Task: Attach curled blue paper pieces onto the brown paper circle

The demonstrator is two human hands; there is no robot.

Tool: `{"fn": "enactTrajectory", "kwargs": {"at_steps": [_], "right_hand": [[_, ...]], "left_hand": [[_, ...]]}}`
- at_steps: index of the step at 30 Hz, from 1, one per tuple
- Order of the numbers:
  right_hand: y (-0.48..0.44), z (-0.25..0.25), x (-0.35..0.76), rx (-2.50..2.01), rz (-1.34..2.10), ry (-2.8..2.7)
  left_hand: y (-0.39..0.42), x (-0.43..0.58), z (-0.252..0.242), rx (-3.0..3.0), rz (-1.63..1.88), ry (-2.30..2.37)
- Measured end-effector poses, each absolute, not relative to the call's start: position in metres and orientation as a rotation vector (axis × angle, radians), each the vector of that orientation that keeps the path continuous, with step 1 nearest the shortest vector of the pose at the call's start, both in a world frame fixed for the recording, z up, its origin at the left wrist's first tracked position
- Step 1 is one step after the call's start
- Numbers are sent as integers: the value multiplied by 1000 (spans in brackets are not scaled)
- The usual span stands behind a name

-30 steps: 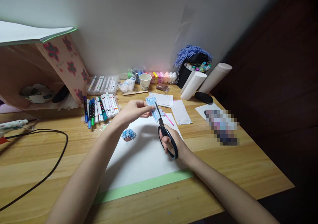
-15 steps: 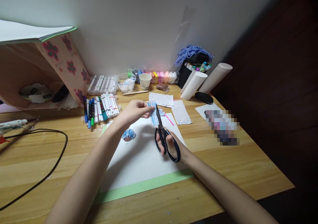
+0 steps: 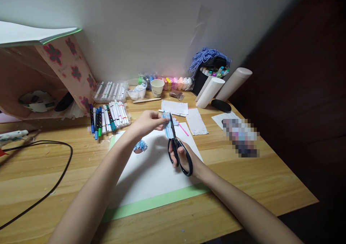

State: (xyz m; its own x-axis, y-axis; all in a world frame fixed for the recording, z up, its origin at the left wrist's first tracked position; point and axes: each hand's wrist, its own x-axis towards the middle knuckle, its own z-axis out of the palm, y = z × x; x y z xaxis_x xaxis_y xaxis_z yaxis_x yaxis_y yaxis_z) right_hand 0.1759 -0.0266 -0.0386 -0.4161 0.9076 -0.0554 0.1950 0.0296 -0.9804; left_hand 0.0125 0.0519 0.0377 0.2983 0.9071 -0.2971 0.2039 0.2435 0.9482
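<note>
My left hand (image 3: 150, 123) pinches a blue-and-white striped strip of paper (image 3: 168, 129) above the white sheet. In my right hand (image 3: 186, 156) are black-handled scissors (image 3: 175, 139), fingers through the loops. The blades lie along the strip's right edge; whether they bite into it I cannot tell. Below them rests the white paper sheet (image 3: 146, 179) with a green border along its front. On the sheet, left of my hands, is a small brown shape topped with crumpled blue bits (image 3: 140, 146). A pink stick (image 3: 183, 129) lies behind the scissors.
Pale paper pieces (image 3: 197, 122) lie behind the sheet. Markers (image 3: 108, 119) lie at the left, near a clear bowl (image 3: 136, 91) and a paper cup (image 3: 157, 88). White rolls (image 3: 210, 92) stand at the back right. A black cable (image 3: 69, 157) curves across the left side.
The scissor handles have drawn slightly closer together. My left hand still pinches the strip, barely shifted. The whole view has moved slightly.
</note>
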Motion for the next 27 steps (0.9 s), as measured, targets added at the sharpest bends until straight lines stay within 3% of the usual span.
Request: {"fn": "enactTrajectory", "kwargs": {"at_steps": [27], "right_hand": [[-32,-43,163,-1119,1418,-1593]], "left_hand": [[53,8,38,1344,660,1141]]}}
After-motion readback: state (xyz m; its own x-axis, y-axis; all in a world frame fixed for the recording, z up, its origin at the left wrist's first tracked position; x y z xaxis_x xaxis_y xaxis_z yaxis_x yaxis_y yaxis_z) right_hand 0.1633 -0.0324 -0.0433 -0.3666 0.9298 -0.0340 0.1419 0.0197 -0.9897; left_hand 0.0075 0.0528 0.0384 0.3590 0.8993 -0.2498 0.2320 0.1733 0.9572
